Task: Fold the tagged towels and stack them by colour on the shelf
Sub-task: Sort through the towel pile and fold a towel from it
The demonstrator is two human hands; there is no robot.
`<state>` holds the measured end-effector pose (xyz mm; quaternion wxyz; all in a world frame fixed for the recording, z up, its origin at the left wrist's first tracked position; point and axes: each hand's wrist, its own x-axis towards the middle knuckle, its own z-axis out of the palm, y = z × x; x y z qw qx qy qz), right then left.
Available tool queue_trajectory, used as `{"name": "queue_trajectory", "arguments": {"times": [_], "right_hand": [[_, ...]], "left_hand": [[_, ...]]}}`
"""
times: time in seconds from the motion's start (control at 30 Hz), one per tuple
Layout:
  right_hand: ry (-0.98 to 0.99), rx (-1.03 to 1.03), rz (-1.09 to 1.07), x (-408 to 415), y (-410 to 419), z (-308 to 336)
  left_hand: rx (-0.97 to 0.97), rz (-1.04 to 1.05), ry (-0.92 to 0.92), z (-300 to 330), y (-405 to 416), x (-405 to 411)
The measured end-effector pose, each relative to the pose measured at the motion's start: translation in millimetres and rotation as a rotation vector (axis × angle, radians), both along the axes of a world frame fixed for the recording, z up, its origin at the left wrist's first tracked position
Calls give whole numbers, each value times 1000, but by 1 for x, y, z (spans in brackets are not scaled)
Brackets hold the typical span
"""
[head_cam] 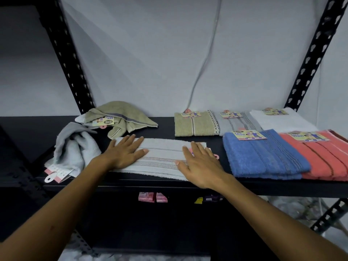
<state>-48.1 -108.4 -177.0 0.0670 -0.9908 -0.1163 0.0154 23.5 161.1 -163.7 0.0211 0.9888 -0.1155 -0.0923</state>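
Observation:
A pale grey striped towel (162,157) lies flat and folded lengthwise near the front edge of the black shelf (165,129). My left hand (126,152) presses flat on its left end, fingers spread. On the towel's right end rests my right hand (199,162), palm down, partly covering a pink tag. Two unfolded towels sit at the left: a crumpled grey one (73,147) and a beige one (122,113). Folded tagged towels lie at the right: beige (194,125), grey (239,123), white (282,119), blue (263,155) and coral (323,155).
Black perforated uprights stand at the back left (69,59) and back right (312,53). A grey cable (205,59) hangs down the wall behind. Small pink packets (152,197) show on the lower level beneath the shelf edge.

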Motion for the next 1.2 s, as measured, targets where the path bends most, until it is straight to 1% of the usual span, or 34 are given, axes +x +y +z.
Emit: {"name": "queue_trajectory", "arguments": {"times": [0.03,0.07,0.13,0.17,0.23,0.27,0.33,0.43,0.47,0.5,0.53,0.6,0.63,0.67,0.7,0.77,0.83,0.9,1.0,1.2], "right_hand": [[-63,0,18,0,-1,-1],[-184,-20,26,0,-3,-1],[-502,-86,-17,4,-5,2],[-617,-80,-63,4,-7,4],[-700,17,-158,-2,-9,3],[-699,69,-183,-11,-9,2],[-634,177,-228,-38,-3,0],[-379,176,-285,-84,14,-9],[-318,199,-293,-96,19,-14],[-276,270,-298,-104,23,-19],[-236,442,-299,-110,28,-24],[-108,1014,-296,-112,37,-37],[-88,1228,-280,-110,40,-46],[-101,1354,-263,-109,41,-52],[-131,1416,-241,-109,42,-55],[-219,1446,-194,-109,42,-57],[-294,1422,-176,-108,37,-59],[-325,1397,-179,-107,29,-60],[-281,1368,-171,-107,16,-65],[-221,1422,-145,-111,1,-68]], "left_hand": [[-13,10,-26,1,-1,-3],[-16,17,-67,2,-3,-6],[35,34,-178,4,-5,-14],[76,48,-234,6,-4,-18],[103,82,-315,11,-1,-26],[70,93,-328,11,1,-31],[-55,112,-284,9,5,-42],[-289,181,-219,8,7,-68],[-387,196,-222,8,7,-79],[-493,217,-220,5,8,-90],[-596,235,-218,2,8,-102],[-774,254,-187,-9,8,-124],[-848,254,-171,-16,7,-135],[-929,244,-151,-22,4,-147],[-1020,238,-115,-28,0,-159],[-1242,245,15,-40,-12,-181],[-1416,281,110,-52,-26,-198],[-1538,335,84,-64,-41,-205],[-1608,374,-33,-77,-58,-202],[-1614,275,-188,-75,-69,-186]]}}
